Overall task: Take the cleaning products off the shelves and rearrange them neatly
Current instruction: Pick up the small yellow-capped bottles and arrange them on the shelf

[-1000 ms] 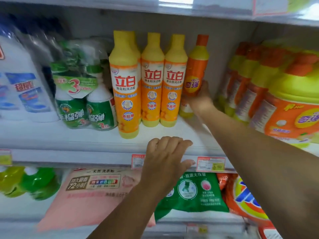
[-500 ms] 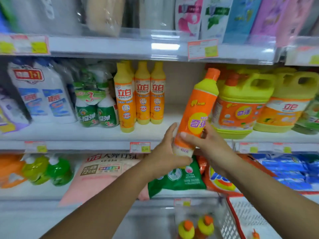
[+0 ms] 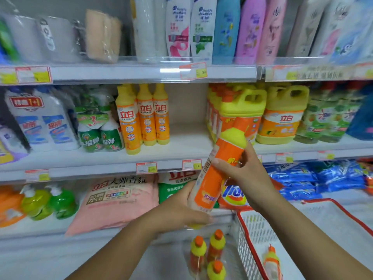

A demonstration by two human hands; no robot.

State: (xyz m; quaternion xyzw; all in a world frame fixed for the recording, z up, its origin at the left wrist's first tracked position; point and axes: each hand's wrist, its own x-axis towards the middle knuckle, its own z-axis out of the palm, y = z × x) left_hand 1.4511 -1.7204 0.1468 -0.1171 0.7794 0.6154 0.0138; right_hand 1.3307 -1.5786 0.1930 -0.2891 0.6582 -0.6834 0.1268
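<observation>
the middle shelf [image 3: 187,142] runs across the view. it has a bare stretch between a row of three yellow dish-soap bottles [image 3: 145,118] on the left and big yellow-handled jugs [image 3: 242,110] on the right. low on the right is a white mesh basket with a red rim [image 3: 248,235]. one small orange-capped bottle [image 3: 271,263] sits inside it. three more of the same kind [image 3: 210,253] stand just left of the basket; what they rest on i cannot tell.

the orange dish-soap bottle [image 3: 220,168], the thing being handled, is off the shelf and held in the air in front of the shelf edge. it is tilted, with its yellow shoulder and orange cap up and to the right.

the left hand [image 3: 179,209] cups the base, fingers curled round the bottom. the right hand [image 3: 248,172] wraps the upper body just under the yellow shoulder, fingers curled round it.

going by the matching bottles gathered below, this one looks headed down to join them, so the clearing stage seems partway through. to do it well, support the base with the left hand and bring the bottle upright before lowering. set it just beside the three without nudging them, since tall narrow bottles likely tip easily. let go only once the base sits flat, with the label facing out.
</observation>
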